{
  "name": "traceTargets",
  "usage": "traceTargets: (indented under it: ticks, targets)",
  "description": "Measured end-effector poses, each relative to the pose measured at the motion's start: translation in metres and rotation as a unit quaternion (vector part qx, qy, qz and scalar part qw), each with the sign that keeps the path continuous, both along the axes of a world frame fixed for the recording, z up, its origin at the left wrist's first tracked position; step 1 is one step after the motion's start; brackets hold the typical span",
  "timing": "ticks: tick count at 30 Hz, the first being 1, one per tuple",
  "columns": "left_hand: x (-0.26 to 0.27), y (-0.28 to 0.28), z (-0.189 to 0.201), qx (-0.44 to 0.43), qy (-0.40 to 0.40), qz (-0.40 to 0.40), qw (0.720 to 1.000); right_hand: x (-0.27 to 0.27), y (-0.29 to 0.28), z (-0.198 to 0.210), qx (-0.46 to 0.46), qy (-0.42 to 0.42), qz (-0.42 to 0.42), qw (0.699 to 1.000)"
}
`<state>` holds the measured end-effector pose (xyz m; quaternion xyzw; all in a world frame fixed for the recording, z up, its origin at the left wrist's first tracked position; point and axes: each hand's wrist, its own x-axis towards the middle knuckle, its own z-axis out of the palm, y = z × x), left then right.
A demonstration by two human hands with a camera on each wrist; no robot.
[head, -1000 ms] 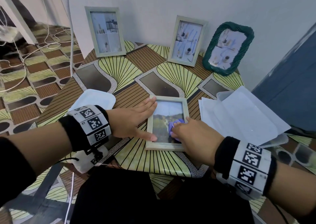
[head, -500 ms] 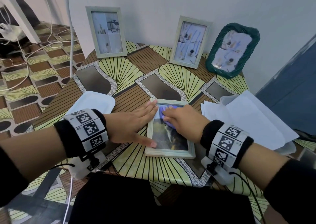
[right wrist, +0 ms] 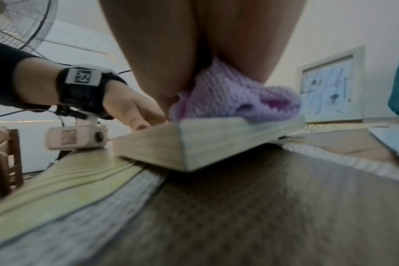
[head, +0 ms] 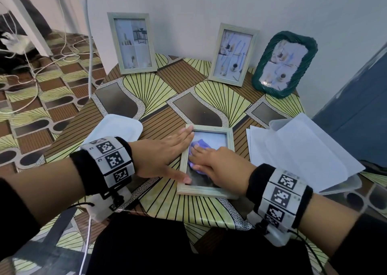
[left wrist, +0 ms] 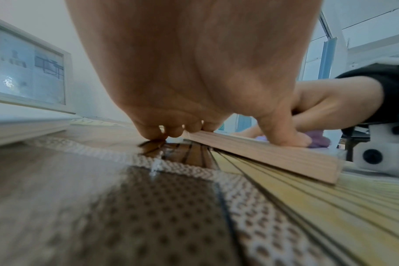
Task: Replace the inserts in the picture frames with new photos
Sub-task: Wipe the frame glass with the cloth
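A pale wooden picture frame (head: 206, 161) lies flat, glass side up, at the near middle of the table covered in yellow and brown patterned oilcloth (head: 159, 98). Its long axis runs away from the person, directly in front of the body and between both hands.

Moving left to right: a white rounded plastic tray (head: 117, 128) sits at the table's left edge. Next comes the left hand (head: 161, 159), fingers straight and flat on the table against the frame's left side, the thumb resting on the frame's near left rim, bracing it. The right hand (head: 217, 165) lies on the glass, fingers pressing down a crumpled lilac knitted cloth (head: 199, 149) that partly hides the landscape photo inside. To the right is a stack of white paper sheets in a clear plastic sleeve (head: 301, 146).

Along the wall behind stand a pale upright frame (head: 132, 43) on the left, a second pale frame (head: 233, 53) in the middle, and a dark green woven frame (head: 284, 64) on the right.

Both hands already touch the frame, so either could lift it; the left, gripping its long edge, seems better placed to tilt it upright.
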<state>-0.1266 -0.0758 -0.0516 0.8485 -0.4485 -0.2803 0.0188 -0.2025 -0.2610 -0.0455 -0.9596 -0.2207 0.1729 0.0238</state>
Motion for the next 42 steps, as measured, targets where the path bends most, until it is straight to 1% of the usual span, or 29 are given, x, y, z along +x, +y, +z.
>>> traceTargets:
  ticks: [3, 6, 9, 14, 20, 25, 28, 31, 34, 38, 42]
  targets:
    - [0.000, 0.000, 0.000, 0.004, 0.003, 0.003, 1.000, -0.019, -0.004, -0.003, 0.034, 0.011, 0.026, 0.999]
    - [0.000, 0.000, 0.000, 0.003, 0.009, 0.008, 1.000, -0.034, -0.011, -0.002, 0.066, 0.018, 0.022, 0.997]
    - [0.000, 0.000, 0.002, 0.002, 0.022, 0.012, 1.000, -0.041, -0.017, 0.000, 0.050, 0.007, 0.009, 0.999]
    - [-0.001, 0.000, 0.003, 0.005, 0.025, 0.007, 1.000, -0.048, -0.023, -0.003, -0.010, -0.034, 0.001, 0.999]
    - [-0.002, -0.001, 0.004, 0.010, 0.023, -0.006, 1.000, -0.027, -0.032, -0.010, -0.063, -0.063, -0.018, 0.996]
    - [-0.002, -0.001, 0.004, 0.012, 0.030, -0.005, 0.999, 0.000, -0.027, -0.004, -0.086, -0.054, -0.038, 0.994]
    - [-0.002, -0.001, 0.004, 0.022, 0.032, -0.003, 0.999, 0.015, -0.027, 0.008, -0.044, -0.050, -0.061, 0.996]
    - [-0.002, -0.002, 0.004, 0.025, 0.029, -0.007, 0.999, 0.026, -0.022, 0.012, -0.052, -0.049, -0.035, 0.997]
    - [-0.002, -0.002, 0.004, 0.021, 0.025, -0.009, 0.999, 0.032, -0.015, 0.010, -0.065, -0.044, -0.026, 0.997]
    - [-0.002, -0.002, 0.003, 0.018, 0.014, -0.013, 1.000, 0.028, -0.013, 0.001, -0.026, -0.031, -0.044, 0.998]
    - [-0.003, -0.001, 0.002, 0.012, 0.009, -0.012, 1.000, 0.020, -0.004, -0.005, -0.011, -0.023, -0.030, 0.999]
